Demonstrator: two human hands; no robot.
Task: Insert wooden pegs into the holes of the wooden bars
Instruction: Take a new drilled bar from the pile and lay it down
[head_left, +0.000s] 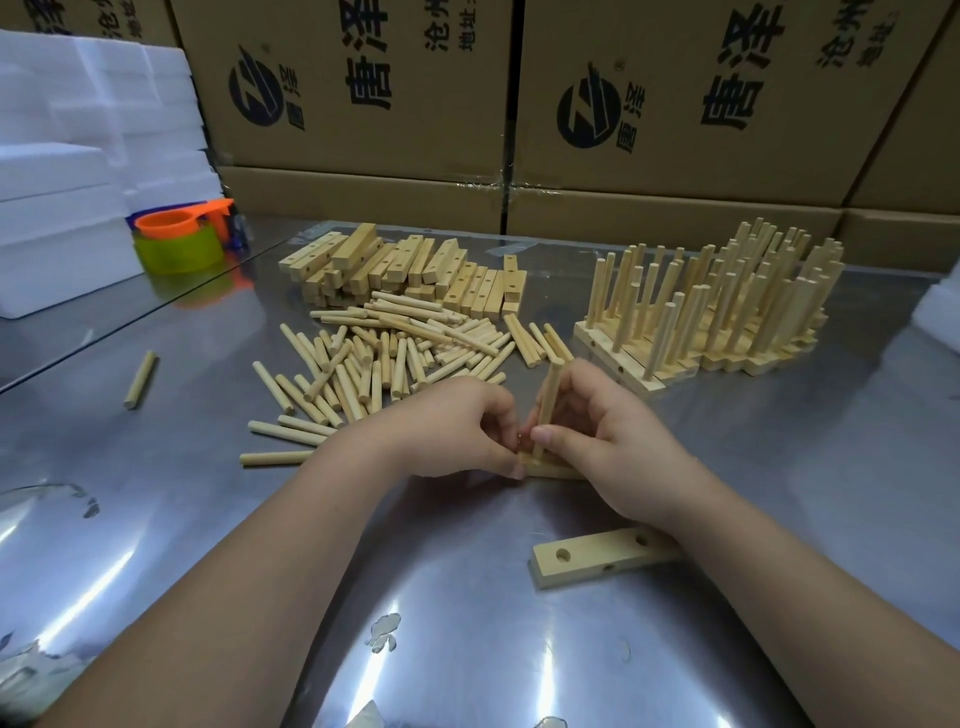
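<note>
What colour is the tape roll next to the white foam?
The tape roll is yellow-green, seen best in the head view.

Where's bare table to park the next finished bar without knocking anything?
Bare tabletop lies right of the right hand, in front of the finished bars. More between the stray peg and the loose pegs. Crowded: the empty bars behind those, and around the spare bar by the right wrist.
</note>
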